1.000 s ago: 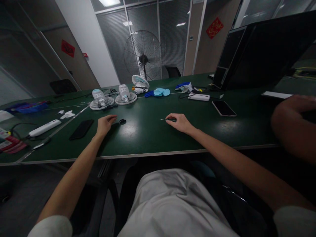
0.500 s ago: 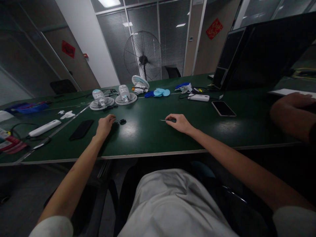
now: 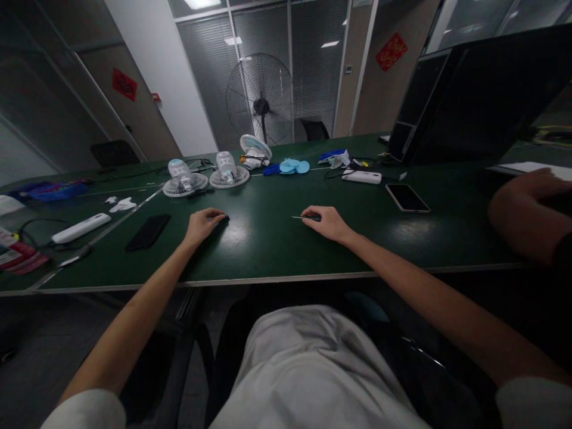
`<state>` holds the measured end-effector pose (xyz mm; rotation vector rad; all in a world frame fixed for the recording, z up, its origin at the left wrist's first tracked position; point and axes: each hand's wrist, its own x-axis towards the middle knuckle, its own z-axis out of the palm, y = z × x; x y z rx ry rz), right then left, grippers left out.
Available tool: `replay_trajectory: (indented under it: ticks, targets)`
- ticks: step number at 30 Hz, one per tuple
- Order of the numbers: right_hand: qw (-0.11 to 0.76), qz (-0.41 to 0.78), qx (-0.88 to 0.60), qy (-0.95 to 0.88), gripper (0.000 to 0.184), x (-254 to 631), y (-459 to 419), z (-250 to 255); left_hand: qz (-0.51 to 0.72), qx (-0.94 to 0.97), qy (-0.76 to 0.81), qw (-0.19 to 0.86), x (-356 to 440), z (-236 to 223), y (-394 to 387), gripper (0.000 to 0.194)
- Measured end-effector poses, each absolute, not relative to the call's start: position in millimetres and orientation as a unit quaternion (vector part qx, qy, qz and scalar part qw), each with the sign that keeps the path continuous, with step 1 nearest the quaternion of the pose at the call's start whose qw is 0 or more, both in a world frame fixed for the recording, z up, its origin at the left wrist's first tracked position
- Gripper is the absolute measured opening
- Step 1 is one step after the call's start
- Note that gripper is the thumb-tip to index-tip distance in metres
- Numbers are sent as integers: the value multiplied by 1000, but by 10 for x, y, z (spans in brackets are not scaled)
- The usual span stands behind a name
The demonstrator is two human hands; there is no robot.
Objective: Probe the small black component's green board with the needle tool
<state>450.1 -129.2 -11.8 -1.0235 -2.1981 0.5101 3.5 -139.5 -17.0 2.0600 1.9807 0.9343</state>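
My left hand (image 3: 203, 225) is closed in a pinch on a small black part (image 3: 227, 218) at the tabletop; the fingers cover most of it, and its exact kind is too small to make out. Across from it, my right hand (image 3: 325, 221) grips a small screwdriver (image 3: 311, 217) with a dark handle. Its thin metal shaft points left, toward the other hand. Both hands rest low over the green table (image 3: 268, 250), with a wide gap between them.
Small white fans (image 3: 229, 176) and blue fan blades (image 3: 294, 166) lie at the back. A black phone (image 3: 148, 232) is left, another phone (image 3: 407, 198) right. White power strips (image 3: 361, 177) lie on both sides. A co-worker's hand (image 3: 527, 199) is at far right, near a large monitor (image 3: 482, 101).
My left hand has moved right and closed on the small black part, which lay free beside it before. My right hand stays put with the screwdriver. The co-worker's arm has shifted slightly.
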Motion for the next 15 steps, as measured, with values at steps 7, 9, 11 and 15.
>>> replay_trajectory:
  ticks: [7, 9, 11, 15]
  targets:
    - [323, 195, -386, -842, 23, 4502, -1278, -129, 286, 666, 682, 96, 3, -151, -1387, 33]
    - [323, 196, -386, -842, 23, 4504, -1274, -128, 279, 663, 688, 101, -3, -159, -1374, 33]
    - [322, 196, -387, -841, 23, 4506, -1275, -125, 274, 662, 691, 101, -8, -168, -1363, 33]
    - [323, 194, -389, -841, 23, 4510, -1287, -115, 266, 666, 692, 87, -16, -171, -1372, 34]
